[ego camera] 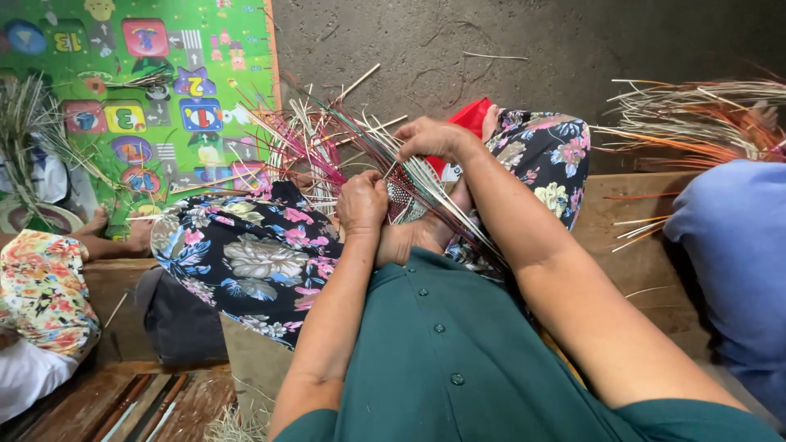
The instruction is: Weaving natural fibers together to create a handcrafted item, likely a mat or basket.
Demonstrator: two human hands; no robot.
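My left hand (362,203) is closed on the near edge of a small woven piece (405,200) that rests between my knees. My right hand (434,139) pinches thin strips above the weave, fingers closed on them. Long loose strips (327,135), pink, green and pale, fan out from the woven piece toward the upper left and trail down over my right forearm. My legs, in dark floral cloth (262,245), are crossed under the work, and my bare foot shows below the weave.
A green children's play mat (147,90) lies at the upper left on the dark floor. A person in floral clothes (41,286) sits at the left, another in blue (737,262) at the right beside a bundle of dry strips (696,119). A red cloth (471,119) lies behind my knee.
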